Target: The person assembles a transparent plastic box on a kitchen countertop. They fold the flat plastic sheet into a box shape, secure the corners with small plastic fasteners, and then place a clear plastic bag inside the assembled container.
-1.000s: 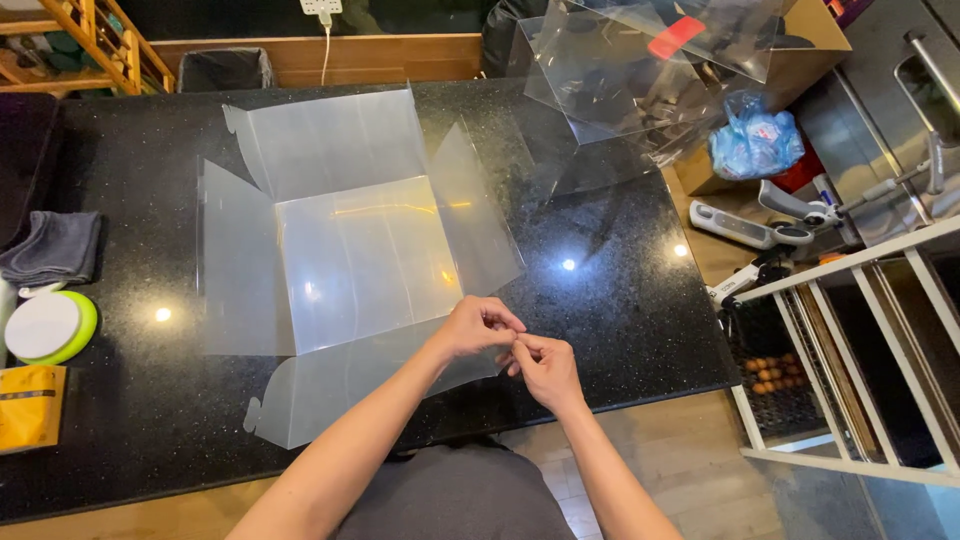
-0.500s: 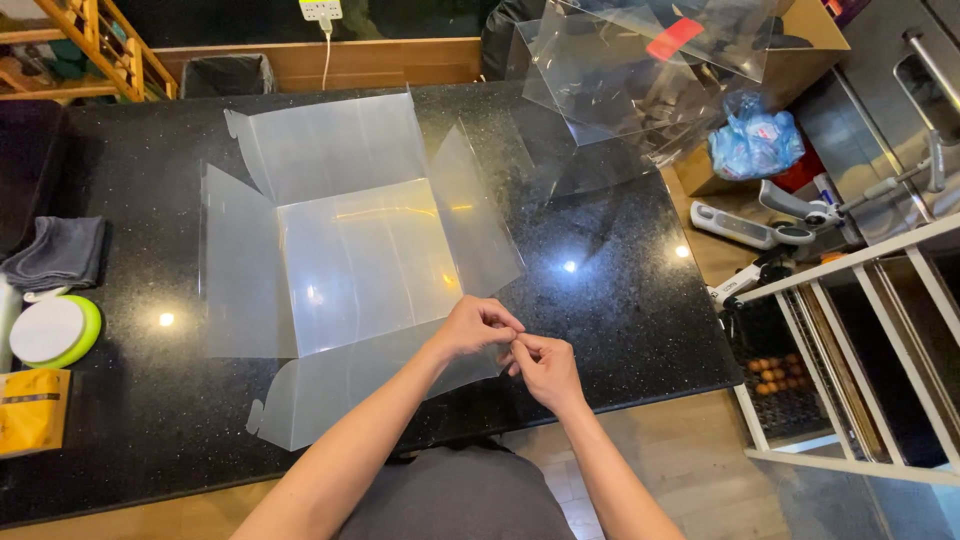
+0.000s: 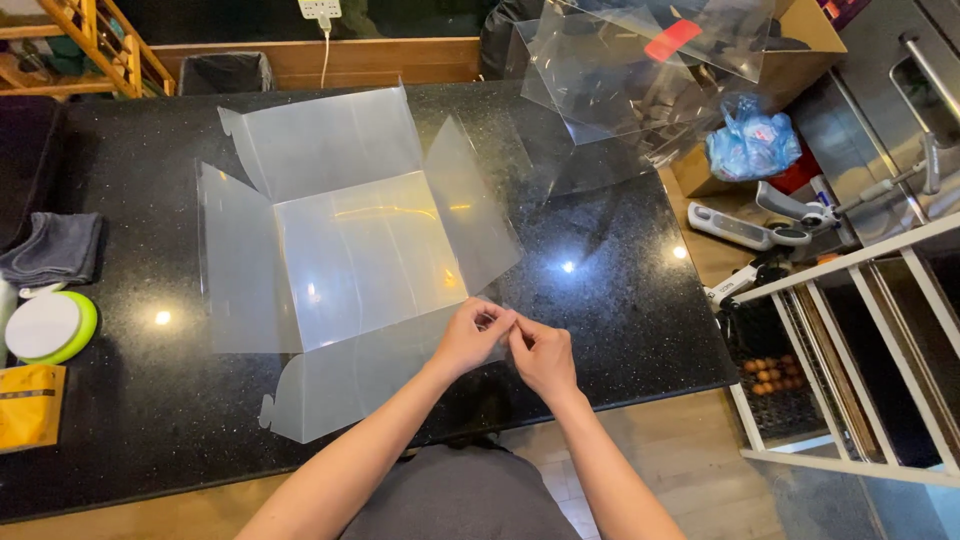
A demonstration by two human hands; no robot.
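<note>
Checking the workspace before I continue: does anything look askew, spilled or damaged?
Nothing stands out. The frosted plastic sheet lies unfolded on the black counter, both hands pinching its near flap's corner.

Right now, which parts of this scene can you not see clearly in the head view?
- What the left hand and right hand pinch at the corner of the frosted plastic sheet: the fingers cover it.
- The white and green round container: its left side is cut off by the picture edge.
- The yellow packet: also cut by the left edge.
- The small brown items below the white rack: too small to identify.
</note>
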